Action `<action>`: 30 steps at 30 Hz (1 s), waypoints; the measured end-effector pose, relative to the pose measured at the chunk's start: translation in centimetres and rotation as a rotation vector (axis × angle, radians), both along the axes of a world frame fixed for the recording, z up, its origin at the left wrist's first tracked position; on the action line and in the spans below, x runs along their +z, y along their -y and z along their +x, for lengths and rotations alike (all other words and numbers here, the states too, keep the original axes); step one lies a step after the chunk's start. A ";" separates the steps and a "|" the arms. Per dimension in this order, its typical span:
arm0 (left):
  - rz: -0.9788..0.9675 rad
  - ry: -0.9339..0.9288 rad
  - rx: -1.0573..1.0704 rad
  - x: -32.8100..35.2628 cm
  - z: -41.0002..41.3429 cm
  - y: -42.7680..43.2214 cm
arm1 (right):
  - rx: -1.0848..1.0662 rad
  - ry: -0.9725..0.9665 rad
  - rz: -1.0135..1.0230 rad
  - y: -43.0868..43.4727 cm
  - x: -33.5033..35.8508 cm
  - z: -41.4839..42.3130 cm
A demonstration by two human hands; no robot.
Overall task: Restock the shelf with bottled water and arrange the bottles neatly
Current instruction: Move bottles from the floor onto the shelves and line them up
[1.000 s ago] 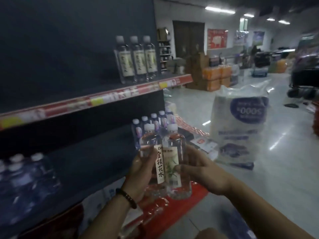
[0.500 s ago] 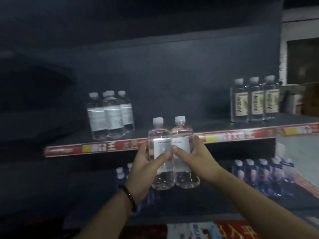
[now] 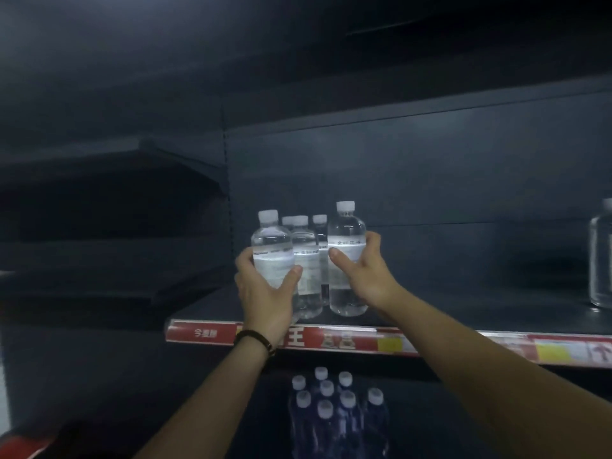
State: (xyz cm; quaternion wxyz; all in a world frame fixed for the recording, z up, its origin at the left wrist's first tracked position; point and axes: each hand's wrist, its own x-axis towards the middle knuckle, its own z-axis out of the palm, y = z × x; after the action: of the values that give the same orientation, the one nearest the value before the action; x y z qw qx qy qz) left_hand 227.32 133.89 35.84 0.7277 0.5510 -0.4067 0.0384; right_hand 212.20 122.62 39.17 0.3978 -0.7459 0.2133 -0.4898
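Note:
My left hand [image 3: 265,289] grips a clear water bottle with a white cap [image 3: 271,240], held over the left part of the dark shelf [image 3: 463,313]. My right hand [image 3: 362,270] grips a second clear bottle [image 3: 346,233], whose base is at or just above the shelf near its front edge. Between and behind the two held bottles stands a small group of three like bottles [image 3: 306,260] on the shelf. Whether the left bottle's base touches the shelf is hidden by my hand.
A red and yellow price strip [image 3: 331,341] runs along the shelf's front edge. Another clear bottle [image 3: 601,260] stands at the far right of the shelf. On the lower shelf sits a cluster of several blue bottles with white caps [image 3: 334,402]. An adjoining dark shelf [image 3: 109,289] lies left.
My hands have risen and reached forward, and the two bottles, held together below the shelf edge before, are now apart, flanking the standing group on the shelf. The view has shifted left.

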 end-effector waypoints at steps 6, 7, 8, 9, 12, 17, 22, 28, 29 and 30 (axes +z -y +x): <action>0.129 0.034 0.121 -0.8 1.2 2.7 | -0.085 -0.050 0.025 2.4 -2.0 2.7; 0.139 0.029 0.129 -0.8 1.5 3.0 | -0.119 -0.090 0.015 2.2 -1.8 3.0; 0.150 0.023 0.140 -0.8 1.9 3.3 | -0.149 -0.131 -0.001 2.3 -1.8 3.2; 0.164 0.024 0.151 -0.8 2.3 3.6 | -0.183 -0.174 -0.022 2.6 -1.8 3.4; 0.217 0.042 0.180 -1.0 3.4 4.3 | -0.262 -0.312 -0.073 3.5 -1.7 3.7; 0.298 0.126 0.264 -1.2 4.2 5.1 | -0.212 -0.476 -0.056 4.1 -0.7 3.6; 0.348 0.158 0.296 -1.6 4.9 5.5 | -0.205 -0.554 0.032 3.7 0.2 3.8; 0.493 0.144 0.258 -0.8 4.9 4.7 | -0.191 -0.636 0.064 3.2 -0.1 2.9; 0.524 0.129 0.254 -0.8 4.7 4.2 | -0.187 -0.675 0.049 3.0 -0.2 2.4; 0.537 0.111 0.263 -1.0 4.1 3.5 | -0.190 -0.700 0.029 2.7 -0.2 1.6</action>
State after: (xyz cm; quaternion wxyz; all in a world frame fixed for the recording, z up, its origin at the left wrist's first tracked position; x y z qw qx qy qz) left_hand 231.43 130.43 34.88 0.5215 0.7686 -0.3666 0.0535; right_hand 213.79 119.92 38.94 0.2639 -0.8395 0.4120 -0.2363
